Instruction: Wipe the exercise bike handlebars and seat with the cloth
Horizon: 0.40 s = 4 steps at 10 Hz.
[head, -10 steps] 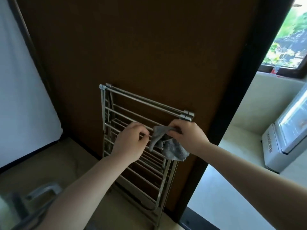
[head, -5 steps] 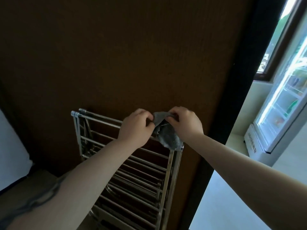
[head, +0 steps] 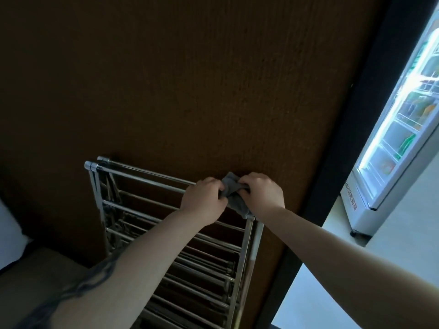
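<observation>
Item: cloth (head: pixel 234 198), small, grey, soft and rumpled, bunched at the top and trailing a loose tail downward; located at the right end of the top rail of a folded metal drying rack (head: pixel 166 224) that leans against a dark brown wall panel (head: pixel 190 79). Holder: my left hand (head: pixel 203 198), fingers curled round the left part of the cloth; my right hand (head: pixel 262 192), fingers curled over its right part; both grips are closed on the fabric with the cloth gathered between them, hands nearly touching. Whether the cloth hangs over the rail or is already lifted clear of it, I cannot tell, as my hands cover the contact. Condition of cloth: looks dry and limp, no visible stain, though the light is dim. Progress: I judge the task to be at its very start, the cloth only being collected; no exercise bike, handlebars or seat appear in view, so no wiping can be counted as done. Remaining: carry the cloth to the bike, wipe the handlebars, wipe the seat. Surroundings: a lit glass-door fridge (head: pixel 401 119) far right on a pale floor (head: pixel 332 293); a white cushion edge (head: pixel 9 236) at near left.
</observation>
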Tool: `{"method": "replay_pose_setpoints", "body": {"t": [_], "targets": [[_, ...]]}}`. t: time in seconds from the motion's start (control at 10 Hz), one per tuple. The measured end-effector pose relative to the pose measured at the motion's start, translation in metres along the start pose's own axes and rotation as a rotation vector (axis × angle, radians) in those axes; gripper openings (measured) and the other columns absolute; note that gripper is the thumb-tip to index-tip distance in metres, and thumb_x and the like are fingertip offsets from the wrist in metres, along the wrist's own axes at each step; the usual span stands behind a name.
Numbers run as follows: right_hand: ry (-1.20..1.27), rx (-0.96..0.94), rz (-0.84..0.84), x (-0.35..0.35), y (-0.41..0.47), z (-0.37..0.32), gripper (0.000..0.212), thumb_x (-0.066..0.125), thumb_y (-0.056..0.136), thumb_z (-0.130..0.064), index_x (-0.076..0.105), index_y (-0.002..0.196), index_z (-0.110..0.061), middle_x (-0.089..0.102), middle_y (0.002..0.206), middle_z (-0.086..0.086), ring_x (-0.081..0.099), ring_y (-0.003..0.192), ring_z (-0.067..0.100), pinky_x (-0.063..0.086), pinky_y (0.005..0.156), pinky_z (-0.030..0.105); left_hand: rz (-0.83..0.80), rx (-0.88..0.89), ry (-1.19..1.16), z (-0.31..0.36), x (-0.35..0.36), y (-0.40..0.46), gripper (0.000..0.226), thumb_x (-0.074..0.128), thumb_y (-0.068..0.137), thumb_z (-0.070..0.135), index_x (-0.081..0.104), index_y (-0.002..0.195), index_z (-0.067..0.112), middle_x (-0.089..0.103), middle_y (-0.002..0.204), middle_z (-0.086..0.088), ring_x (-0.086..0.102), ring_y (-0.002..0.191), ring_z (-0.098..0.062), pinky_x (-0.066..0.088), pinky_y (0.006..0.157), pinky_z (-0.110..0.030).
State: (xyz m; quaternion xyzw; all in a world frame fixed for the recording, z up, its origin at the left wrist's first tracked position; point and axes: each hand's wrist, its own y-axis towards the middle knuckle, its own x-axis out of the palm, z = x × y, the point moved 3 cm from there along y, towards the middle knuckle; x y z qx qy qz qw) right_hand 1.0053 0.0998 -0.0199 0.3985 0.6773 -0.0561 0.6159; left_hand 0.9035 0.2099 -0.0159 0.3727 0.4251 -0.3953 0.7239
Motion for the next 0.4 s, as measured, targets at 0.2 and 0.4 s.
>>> {"method": "replay_pose_setpoints", "body": {"t": [0.2,0.4], "targets": [[-0.019,-0.003,-0.142,-0.008,0.004,-0.004,0.029,0.056,0.092,-0.025,0.06,0.121,-0.025,0.057,0.117,-0.002,0.049,0.113,0.019,0.047,0.086,0.035,-0.029,-0.007,-0.004,-0.002,-0.001,-0.003,0.027,0.052,0.092,0.028,0.059,0.118,0.022,0.056,0.122,0.002,0.055,0.106,-0.021,0.046,0.091,-0.041],[0.019,-0.014,-0.137,-0.037,-0.002,-0.006,0.04,0.061,0.085,-0.021,0.055,0.124,-0.027,0.053,0.123,-0.004,0.048,0.116,0.018,0.047,0.091,0.035,0.036,-0.032,0.0,0.003,-0.045,-0.008,0.03,0.05,0.096,0.029,0.054,0.125,0.023,0.052,0.128,0.003,0.054,0.11,-0.019,0.046,0.092,-0.039]]}}
